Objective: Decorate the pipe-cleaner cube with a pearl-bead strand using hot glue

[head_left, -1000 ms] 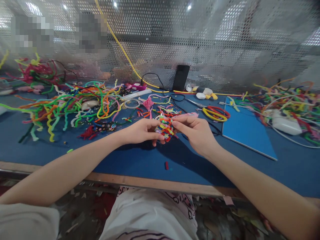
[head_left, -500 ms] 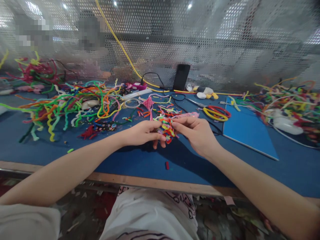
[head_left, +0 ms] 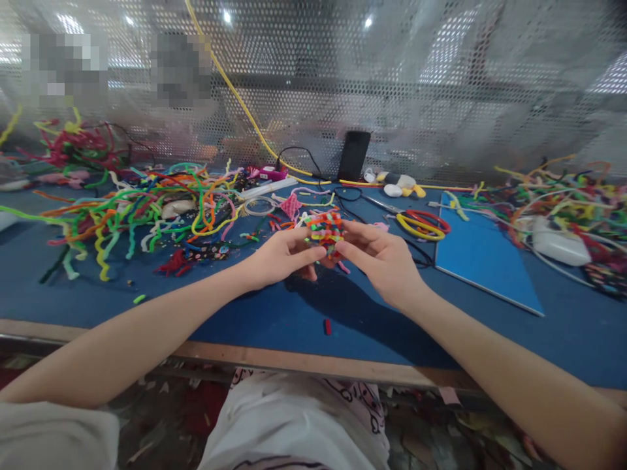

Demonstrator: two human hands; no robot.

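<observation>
A small multicoloured woven piece of fuzzy pipe cleaners (head_left: 327, 228) is held up between both hands, above the blue tabletop. My left hand (head_left: 289, 253) pinches its left edge, thumb in front and fingers behind. On the other side my right hand (head_left: 379, 258) grips its right and lower edge, the thumb pressed near the bottom corner. Part of the piece's back is hidden by the fingers. Just behind it lie a pink knitted-looking scrap (head_left: 290, 205) and short pipe cleaner bits. A short red bit (head_left: 328, 326) rests on the table below the hands.
A tangled heap of pipe cleaners (head_left: 147, 202) spreads to the left, another (head_left: 588, 215) to the right. Scissors (head_left: 421, 224) with red and yellow handles lie beside a blue board (head_left: 482, 261). A dark phone (head_left: 354, 155) leans against the perforated metal screen (head_left: 313, 78).
The woven piece has been turned and lifted slightly between the hands, showing another side. My right thumb has shifted from its upper right edge to its lower corner.
</observation>
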